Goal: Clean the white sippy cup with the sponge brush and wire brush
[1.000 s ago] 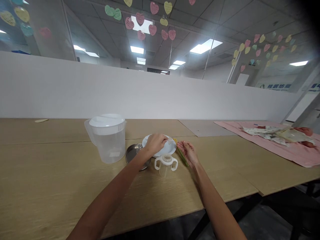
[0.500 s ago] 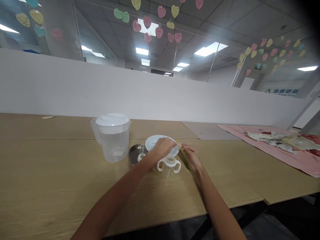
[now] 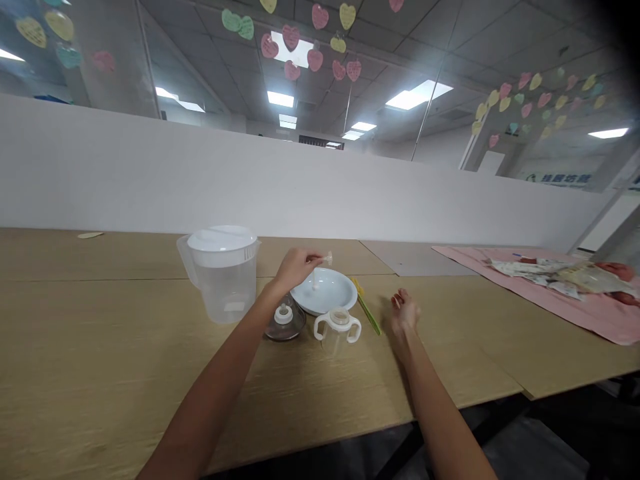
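Observation:
My left hand (image 3: 299, 265) is raised over a white bowl (image 3: 340, 292), fingertips pinching a small clear straw piece (image 3: 327, 258). A thin tube with a pale end seems to hang from it above the bowl. My right hand (image 3: 406, 312) rests over the table to the right, fingers loosely bent, with nothing visible in them. Between the hands stands a clear baby bottle (image 3: 336, 340) with two white handles and an uncovered mouth. A white bottle collar with a nipple (image 3: 283, 314) sits in a metal dish (image 3: 293, 333), partly hidden by my left forearm.
A lidded clear pitcher (image 3: 227, 283) stands left of the dish. A green and yellow brush-like tool (image 3: 369, 312) lies right of the bowl. Far right, a pink cloth (image 3: 565, 310) carries plastic packaging. A flat pale piece (image 3: 91, 235) lies at the back left.
My hands have come apart. The left has moved up and left with the clear piece; the right has let go of it and moved right, down beside the brush-like tool.

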`<state>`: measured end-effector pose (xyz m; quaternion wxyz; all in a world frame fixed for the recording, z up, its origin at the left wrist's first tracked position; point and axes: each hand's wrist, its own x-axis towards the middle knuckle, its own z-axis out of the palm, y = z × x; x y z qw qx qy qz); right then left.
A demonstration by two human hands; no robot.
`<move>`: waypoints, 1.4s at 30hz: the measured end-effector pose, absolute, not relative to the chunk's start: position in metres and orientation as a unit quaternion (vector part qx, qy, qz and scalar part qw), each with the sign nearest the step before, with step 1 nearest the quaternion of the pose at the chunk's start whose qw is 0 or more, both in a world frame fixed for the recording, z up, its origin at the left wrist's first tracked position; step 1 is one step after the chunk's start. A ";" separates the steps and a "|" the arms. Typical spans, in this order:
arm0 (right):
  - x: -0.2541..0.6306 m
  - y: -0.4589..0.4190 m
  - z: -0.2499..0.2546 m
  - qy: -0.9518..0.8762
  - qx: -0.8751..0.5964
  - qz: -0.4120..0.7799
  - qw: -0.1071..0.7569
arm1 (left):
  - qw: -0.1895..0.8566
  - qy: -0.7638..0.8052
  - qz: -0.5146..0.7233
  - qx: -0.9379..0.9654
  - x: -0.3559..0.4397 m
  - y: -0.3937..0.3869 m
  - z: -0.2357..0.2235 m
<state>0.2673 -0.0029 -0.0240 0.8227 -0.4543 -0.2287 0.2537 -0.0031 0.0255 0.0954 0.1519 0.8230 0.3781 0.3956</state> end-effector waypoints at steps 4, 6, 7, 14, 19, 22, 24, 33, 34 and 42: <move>0.256 0.003 -0.030 -0.216 -0.492 0.246 0.807 | 0.179 0.356 0.409 0.821 0.001 0.034 0.085; 0.251 0.004 -0.032 -0.225 -0.507 0.251 0.793 | 0.132 0.368 0.379 0.839 0.003 0.036 0.078; 0.249 0.004 -0.033 -0.231 -0.514 0.252 0.787 | 0.107 0.383 0.357 0.845 0.004 0.037 0.075; 0.249 0.003 -0.037 -0.242 -0.535 0.251 0.769 | 0.018 0.461 0.216 0.861 0.006 0.033 0.067; 0.249 0.003 -0.036 -0.249 -0.542 0.253 0.762 | -0.005 0.459 0.185 0.869 0.010 0.032 0.064; 0.247 0.002 -0.034 -0.252 -0.548 0.248 0.758 | 0.002 0.463 0.166 0.871 0.013 0.032 0.057; 0.246 0.001 -0.033 -0.254 -0.553 0.243 0.755 | 0.032 0.460 0.138 0.877 0.013 0.034 0.052; 0.245 0.002 -0.037 -0.273 -0.559 0.234 0.747 | 0.207 0.354 0.064 0.910 0.000 0.043 0.058; 0.244 0.002 -0.037 -0.281 -0.559 0.231 0.745 | 0.214 0.352 0.087 0.907 -0.001 0.042 0.063; 0.241 0.004 -0.039 -0.335 -0.556 0.224 0.727 | 0.286 0.290 0.327 0.853 -0.006 0.001 0.119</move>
